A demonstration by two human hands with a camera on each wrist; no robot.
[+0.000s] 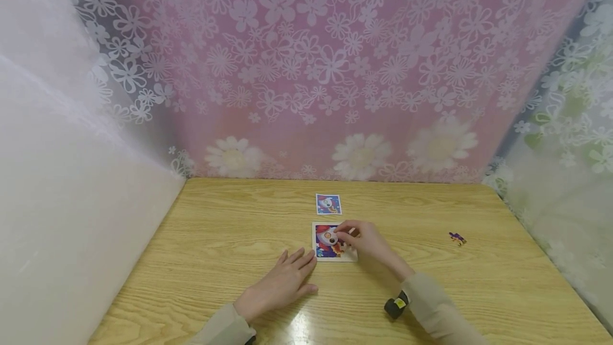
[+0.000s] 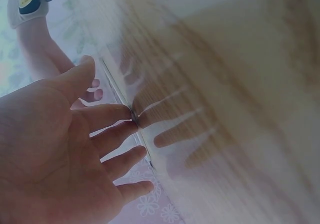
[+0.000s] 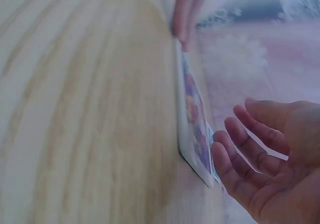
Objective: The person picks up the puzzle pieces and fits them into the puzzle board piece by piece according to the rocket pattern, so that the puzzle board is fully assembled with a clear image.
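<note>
A small picture puzzle (image 1: 326,250) with a white border lies on the table, its colourful picture showing a round pale face. My left hand (image 1: 286,280) lies flat beside it, fingers straight and fingertips at its lower left edge. In the left wrist view the left hand (image 2: 65,139) has its fingers spread. Over the puzzle's upper right part is my right hand (image 1: 366,239), thumb and index finger brought together close above the picture. The right wrist view shows the right hand (image 3: 270,159) with bent fingers beside the puzzle (image 3: 192,114); I cannot tell whether a piece is between the fingertips.
Behind the puzzle lies a small printed card (image 1: 328,204) with a similar picture. A few loose puzzle pieces (image 1: 457,238) lie to the right on the wooden table (image 1: 230,228). A flowered curtain (image 1: 311,79) hangs behind the table, and pale sheets border both sides.
</note>
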